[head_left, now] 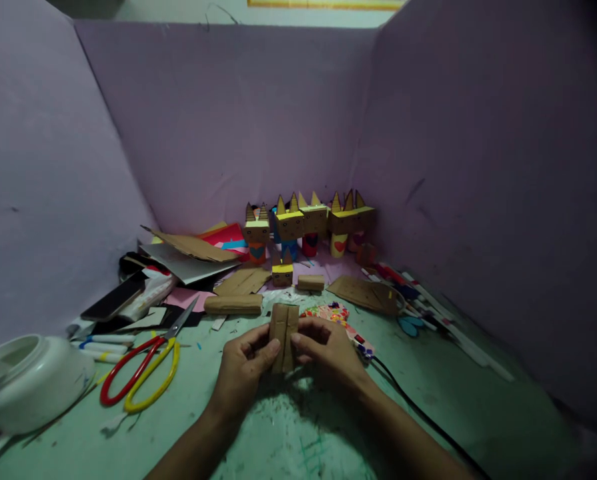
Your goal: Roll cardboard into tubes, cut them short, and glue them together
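Between my two hands I hold a small brown folded piece of cardboard (284, 328), upright above the table, with a lengthwise crease or seam down its middle. My left hand (248, 365) grips its left edge, thumb in front and fingers behind. On the right edge, my right hand (328, 350) pinches it in the same way. Just behind lies a colourful patterned object (328, 312) with a black cord (418, 410), partly covered by my right hand. A rolled cardboard piece (233, 305) rests behind my left hand.
Scissors with red and yellow handles (151, 373) lie open at left, near a white pot (43, 383). Several cardboard cat-like figures (289, 230) stand at the back. Cardboard and paper sheets (193, 257) pile up left; pens and sticks (443, 320) lie right. Lilac walls (228, 113) enclose three sides.
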Demonstrator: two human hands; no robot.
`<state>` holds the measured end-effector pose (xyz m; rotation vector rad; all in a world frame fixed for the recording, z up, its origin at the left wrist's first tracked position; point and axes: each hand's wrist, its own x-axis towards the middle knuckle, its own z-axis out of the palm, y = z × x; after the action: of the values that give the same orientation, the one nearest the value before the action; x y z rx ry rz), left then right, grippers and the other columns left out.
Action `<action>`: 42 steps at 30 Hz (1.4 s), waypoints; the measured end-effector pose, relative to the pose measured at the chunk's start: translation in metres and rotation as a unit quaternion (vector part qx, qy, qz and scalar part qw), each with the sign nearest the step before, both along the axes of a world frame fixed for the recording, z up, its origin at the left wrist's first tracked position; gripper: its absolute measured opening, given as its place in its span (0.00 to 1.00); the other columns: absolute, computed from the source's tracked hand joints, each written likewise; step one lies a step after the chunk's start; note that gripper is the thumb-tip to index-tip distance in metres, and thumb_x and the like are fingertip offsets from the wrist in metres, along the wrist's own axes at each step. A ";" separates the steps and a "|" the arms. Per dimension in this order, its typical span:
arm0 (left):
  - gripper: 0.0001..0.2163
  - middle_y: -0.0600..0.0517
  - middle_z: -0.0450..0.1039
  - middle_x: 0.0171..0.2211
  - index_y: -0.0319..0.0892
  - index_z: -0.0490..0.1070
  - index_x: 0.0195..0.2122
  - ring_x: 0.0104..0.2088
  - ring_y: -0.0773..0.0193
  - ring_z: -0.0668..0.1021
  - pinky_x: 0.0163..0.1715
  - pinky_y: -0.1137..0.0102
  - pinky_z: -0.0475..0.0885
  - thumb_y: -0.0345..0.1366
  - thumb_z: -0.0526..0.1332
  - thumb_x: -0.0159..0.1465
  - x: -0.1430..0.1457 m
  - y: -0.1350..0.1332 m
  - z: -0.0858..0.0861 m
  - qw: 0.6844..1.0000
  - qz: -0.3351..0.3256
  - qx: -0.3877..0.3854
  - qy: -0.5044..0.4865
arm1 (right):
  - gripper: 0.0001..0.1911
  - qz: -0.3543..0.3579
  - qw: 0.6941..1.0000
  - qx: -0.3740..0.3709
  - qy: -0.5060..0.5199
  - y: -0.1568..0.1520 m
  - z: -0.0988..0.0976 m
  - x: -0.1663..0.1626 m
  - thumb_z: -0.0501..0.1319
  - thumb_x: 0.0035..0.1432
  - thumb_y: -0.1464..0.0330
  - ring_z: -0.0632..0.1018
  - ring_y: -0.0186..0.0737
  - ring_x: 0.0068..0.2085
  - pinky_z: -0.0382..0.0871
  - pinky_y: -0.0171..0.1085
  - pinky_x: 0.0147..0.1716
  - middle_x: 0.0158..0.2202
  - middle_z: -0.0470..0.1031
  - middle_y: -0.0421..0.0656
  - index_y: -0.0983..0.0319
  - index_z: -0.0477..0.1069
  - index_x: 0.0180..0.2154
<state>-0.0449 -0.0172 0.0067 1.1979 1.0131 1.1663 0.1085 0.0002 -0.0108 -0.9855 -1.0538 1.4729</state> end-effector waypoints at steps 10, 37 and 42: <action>0.21 0.45 0.77 0.42 0.35 0.72 0.45 0.41 0.55 0.78 0.40 0.68 0.73 0.34 0.67 0.49 -0.004 -0.001 0.002 0.997 0.050 0.044 0.051 | 0.23 -0.046 0.998 0.038 0.035 0.004 -0.008 0.004 0.72 0.37 0.62 0.75 0.37 0.31 0.73 0.35 0.29 0.33 0.74 0.41 0.60 0.69 0.37; 0.09 0.52 0.74 0.28 0.39 0.77 0.31 0.30 0.61 0.75 0.31 0.71 0.69 0.35 0.65 0.49 -0.010 -0.002 0.005 0.992 0.103 0.067 0.029 | 0.14 0.023 0.986 0.145 -0.075 -0.005 -0.006 0.004 0.68 0.46 0.60 0.76 0.47 0.40 0.70 0.42 0.41 0.39 0.77 0.46 0.60 0.78 0.35; 0.08 0.51 0.75 0.27 0.38 0.78 0.29 0.29 0.62 0.75 0.29 0.72 0.69 0.33 0.66 0.46 -0.004 -0.002 0.005 0.996 0.062 0.057 0.034 | 0.09 -0.048 0.970 0.190 -0.143 -0.006 -0.007 0.003 0.65 0.47 0.63 0.76 0.47 0.38 0.69 0.41 0.39 0.33 0.77 0.45 0.60 0.79 0.30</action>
<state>-0.0488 -0.0189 0.0121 1.2869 1.0970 1.3016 0.1115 -0.0062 -0.0181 -0.9707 -1.4137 1.0163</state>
